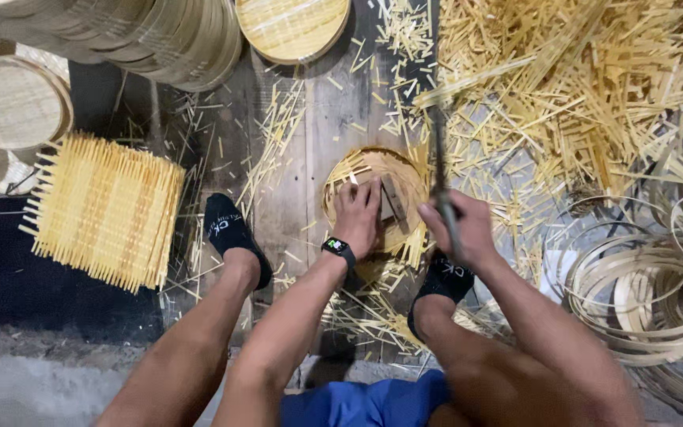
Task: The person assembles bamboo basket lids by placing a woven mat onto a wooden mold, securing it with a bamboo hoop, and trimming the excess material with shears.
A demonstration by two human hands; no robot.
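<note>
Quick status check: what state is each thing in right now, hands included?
Left hand: pressing a small block onto the round tray.
Right hand: grip shut on a blade, raised, blurred.
Round tray: flat on the floor, strips overhanging its rim.
Slat mat: flat, untrimmed.
Hoops: piled loose.
Trays: stacked.

The only camera sits on my head and looks almost straight down, quite near, over my knees and both feet onto the dark wooden floor (pixel 318 119), with my left hand (pixel 357 215) and right hand (pixel 462 229) near the centre.
</note>
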